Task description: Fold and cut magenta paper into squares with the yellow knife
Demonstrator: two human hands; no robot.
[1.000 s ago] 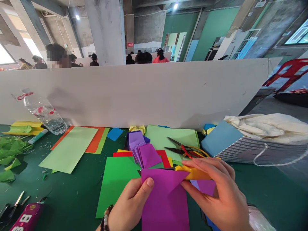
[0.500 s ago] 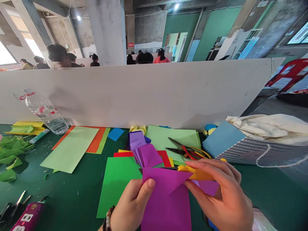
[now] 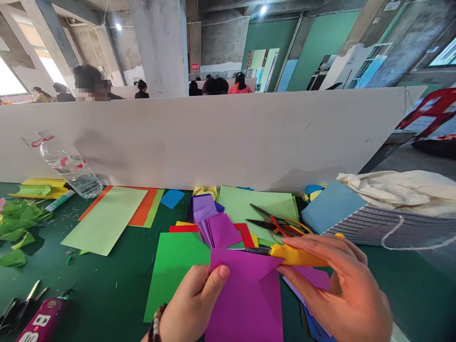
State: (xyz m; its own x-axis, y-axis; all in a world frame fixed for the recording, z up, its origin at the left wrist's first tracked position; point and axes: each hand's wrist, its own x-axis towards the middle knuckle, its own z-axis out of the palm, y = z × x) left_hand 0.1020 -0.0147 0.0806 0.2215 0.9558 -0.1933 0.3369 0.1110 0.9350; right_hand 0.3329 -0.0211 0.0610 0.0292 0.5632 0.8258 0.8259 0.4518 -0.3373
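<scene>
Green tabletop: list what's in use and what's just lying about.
In use:
Purple paper, in the left hand
Yellow-handled tool, in the right hand

Apparently lying about:
Bottle
Red-handled scissors
Green scraps
Pale green paper

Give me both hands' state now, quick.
Left hand: closed, holding the purple sheet.
Right hand: closed, holding the yellow-handled tool.

Looks like a shared craft workroom, raw concrete building: grey column (image 3: 158, 47), exposed beams (image 3: 299, 6), green wall (image 3: 322, 52). White partition (image 3: 213, 137) backs a green worktable (image 3: 107, 294) strewn with coloured paper (image 3: 245, 304), scissors (image 3: 280, 227); several people's heads (image 3: 240, 80) beyond.
</scene>
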